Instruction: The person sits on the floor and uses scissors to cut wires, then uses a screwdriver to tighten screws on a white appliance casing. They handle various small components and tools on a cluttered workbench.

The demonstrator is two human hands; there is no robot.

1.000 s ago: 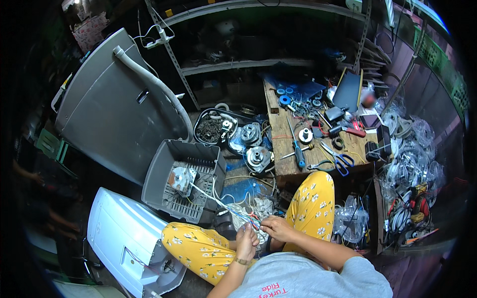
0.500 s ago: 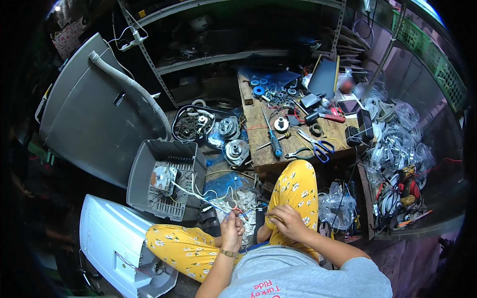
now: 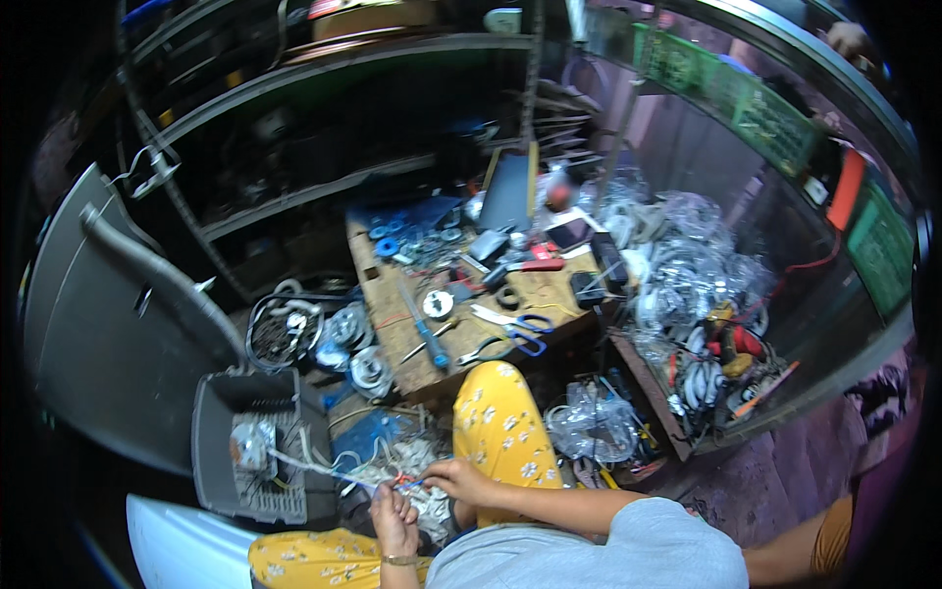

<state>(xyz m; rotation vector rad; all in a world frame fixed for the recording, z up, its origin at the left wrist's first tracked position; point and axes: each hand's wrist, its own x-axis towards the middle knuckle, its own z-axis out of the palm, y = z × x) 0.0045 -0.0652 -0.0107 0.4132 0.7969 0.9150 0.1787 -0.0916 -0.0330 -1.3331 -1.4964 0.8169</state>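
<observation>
Low in the view, my left hand [image 3: 394,522] is closed in a pinch on thin electric wires [image 3: 355,478]. Just to its right, my right hand [image 3: 461,482] pinches the same bundle where blue and orange-red ends show; the fingertips partly cover them. White leads run left from my hands to a small motor [image 3: 253,447] with a metal casing. That motor sits inside a grey slatted plastic housing [image 3: 211,432]. Crumpled whitish cloth [image 3: 435,510] lies beneath my hands.
A wooden bench [image 3: 388,339] ahead carries a screwdriver [image 3: 424,322], blue-handled scissors [image 3: 528,334], pliers [image 3: 483,348] and tape. Round motor parts [image 3: 371,373] stand left of it. Bagged parts [image 3: 687,265] pile up at right. A large grey panel [image 3: 108,324] leans at left.
My right hand has come off my knee and over to the wires beside my left hand. The whole view has swung right, so the bench and housing appear farther left.
</observation>
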